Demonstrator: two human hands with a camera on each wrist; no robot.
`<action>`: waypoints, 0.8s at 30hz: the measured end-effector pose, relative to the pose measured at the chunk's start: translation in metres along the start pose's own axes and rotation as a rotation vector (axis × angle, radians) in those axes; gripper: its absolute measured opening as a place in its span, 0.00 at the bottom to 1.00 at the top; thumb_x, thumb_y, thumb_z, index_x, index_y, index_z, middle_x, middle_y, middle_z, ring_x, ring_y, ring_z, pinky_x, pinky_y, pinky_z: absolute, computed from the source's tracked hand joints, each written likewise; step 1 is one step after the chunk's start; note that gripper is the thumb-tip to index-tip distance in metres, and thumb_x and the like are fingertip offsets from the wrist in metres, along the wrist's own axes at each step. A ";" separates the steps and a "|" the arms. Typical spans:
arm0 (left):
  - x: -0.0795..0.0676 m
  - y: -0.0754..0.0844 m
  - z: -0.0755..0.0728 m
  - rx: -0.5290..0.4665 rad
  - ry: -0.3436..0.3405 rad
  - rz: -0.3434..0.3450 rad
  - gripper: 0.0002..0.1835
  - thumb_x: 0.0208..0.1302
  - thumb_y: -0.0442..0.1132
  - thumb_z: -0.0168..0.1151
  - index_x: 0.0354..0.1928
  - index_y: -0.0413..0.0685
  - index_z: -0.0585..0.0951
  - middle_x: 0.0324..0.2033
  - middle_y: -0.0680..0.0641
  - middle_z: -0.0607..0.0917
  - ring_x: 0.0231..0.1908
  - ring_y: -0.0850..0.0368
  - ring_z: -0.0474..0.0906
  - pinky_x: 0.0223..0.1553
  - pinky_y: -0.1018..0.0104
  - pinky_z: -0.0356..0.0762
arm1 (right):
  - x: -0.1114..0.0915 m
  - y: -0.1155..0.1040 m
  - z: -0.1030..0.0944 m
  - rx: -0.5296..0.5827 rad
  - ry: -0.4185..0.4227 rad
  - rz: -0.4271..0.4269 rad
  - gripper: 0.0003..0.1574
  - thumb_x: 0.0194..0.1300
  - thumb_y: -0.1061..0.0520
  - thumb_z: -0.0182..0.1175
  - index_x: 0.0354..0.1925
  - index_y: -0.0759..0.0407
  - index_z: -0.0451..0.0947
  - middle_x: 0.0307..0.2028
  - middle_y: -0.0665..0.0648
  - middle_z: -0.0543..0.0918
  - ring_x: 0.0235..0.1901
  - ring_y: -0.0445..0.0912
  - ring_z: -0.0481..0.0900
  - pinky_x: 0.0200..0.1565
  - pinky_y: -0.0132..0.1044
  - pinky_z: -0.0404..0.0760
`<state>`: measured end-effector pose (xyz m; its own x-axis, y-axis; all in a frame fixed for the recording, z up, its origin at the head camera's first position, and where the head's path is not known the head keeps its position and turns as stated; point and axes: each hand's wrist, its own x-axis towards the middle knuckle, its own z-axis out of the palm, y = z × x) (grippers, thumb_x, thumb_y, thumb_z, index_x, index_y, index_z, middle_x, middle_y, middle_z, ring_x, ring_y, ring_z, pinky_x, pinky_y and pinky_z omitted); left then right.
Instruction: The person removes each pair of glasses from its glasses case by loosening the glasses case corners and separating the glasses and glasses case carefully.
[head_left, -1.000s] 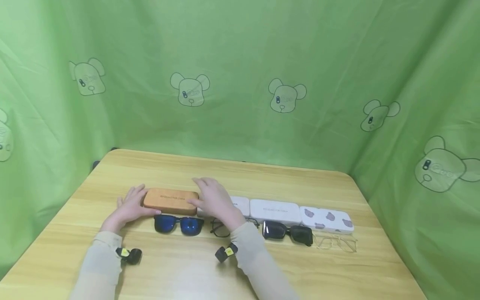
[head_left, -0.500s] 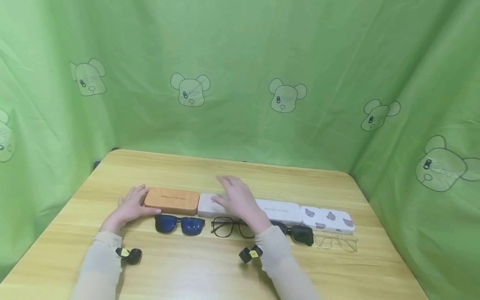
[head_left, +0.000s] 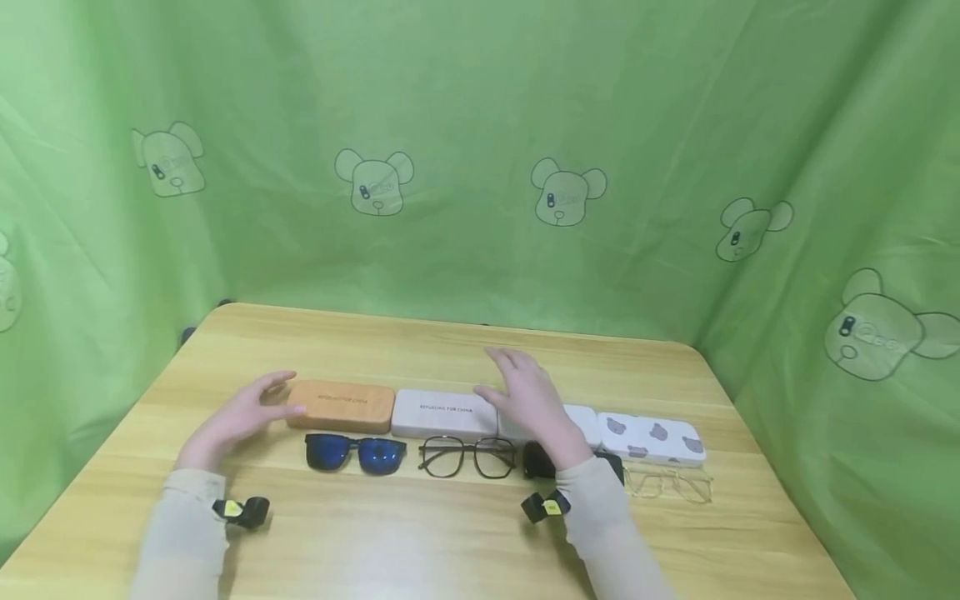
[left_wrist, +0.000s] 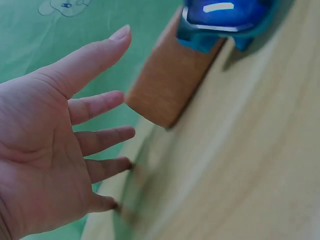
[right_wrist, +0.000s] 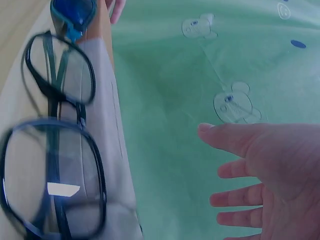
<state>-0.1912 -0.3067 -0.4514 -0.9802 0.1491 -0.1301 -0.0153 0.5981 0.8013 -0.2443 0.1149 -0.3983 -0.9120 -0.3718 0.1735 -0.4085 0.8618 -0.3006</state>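
Observation:
My left hand (head_left: 238,419) is beside the left end of an orange-brown glasses case (head_left: 341,406), thumb and fingers spread; in the left wrist view its palm faces the case, holding nothing. My right hand (head_left: 531,398) hovers over the joint between a grey glasses case (head_left: 444,414) and a white one (head_left: 585,423), its fingers extended and nothing held. A white case with bear prints (head_left: 652,437) ends the row at the right. In front lie blue-lensed sunglasses (head_left: 356,454), black-framed glasses (head_left: 467,457), dark sunglasses (head_left: 612,468) partly hidden by my right wrist, and thin gold-framed glasses (head_left: 669,483).
All of it rests on a wooden table (head_left: 390,533) with rounded far corners. Green curtains (head_left: 465,267) with bear drawings hang behind and at both sides. Each wrist wears a small black camera.
My right hand has moved right, from the orange-brown case's right end to over the grey and white cases. My left hand has drawn slightly back left from the orange-brown case.

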 end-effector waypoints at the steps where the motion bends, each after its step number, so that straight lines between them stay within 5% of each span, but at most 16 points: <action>1: -0.001 0.002 -0.001 0.001 -0.001 -0.004 0.47 0.62 0.57 0.62 0.75 0.41 0.53 0.72 0.29 0.56 0.71 0.27 0.51 0.67 0.27 0.49 | -0.001 0.004 -0.002 -0.004 0.003 0.005 0.45 0.64 0.38 0.61 0.72 0.54 0.61 0.68 0.64 0.69 0.68 0.60 0.65 0.70 0.59 0.63; 8: -0.003 0.025 -0.008 -0.001 0.029 -0.017 0.43 0.68 0.60 0.54 0.74 0.42 0.55 0.73 0.31 0.56 0.69 0.27 0.55 0.66 0.28 0.54 | -0.007 0.029 -0.015 -0.024 -0.004 0.050 0.46 0.66 0.37 0.58 0.73 0.55 0.59 0.69 0.67 0.66 0.69 0.63 0.63 0.70 0.62 0.60; 15: 0.002 0.051 -0.013 -0.066 0.077 0.060 0.37 0.73 0.54 0.51 0.73 0.37 0.57 0.72 0.30 0.59 0.69 0.28 0.58 0.68 0.33 0.56 | -0.012 0.053 -0.026 -0.047 0.017 0.070 0.44 0.67 0.37 0.57 0.72 0.57 0.59 0.69 0.68 0.66 0.68 0.65 0.64 0.69 0.62 0.62; 24: 0.021 0.092 -0.008 0.121 0.131 0.175 0.29 0.78 0.51 0.39 0.71 0.39 0.62 0.69 0.32 0.65 0.68 0.30 0.61 0.68 0.34 0.57 | -0.010 0.078 -0.045 -0.093 0.088 0.060 0.40 0.70 0.40 0.53 0.71 0.59 0.61 0.69 0.69 0.66 0.67 0.66 0.65 0.69 0.63 0.62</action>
<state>-0.2146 -0.2548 -0.3752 -0.9832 0.1604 0.0876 0.1731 0.6634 0.7279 -0.2650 0.2016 -0.3819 -0.9263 -0.2902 0.2402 -0.3440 0.9114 -0.2257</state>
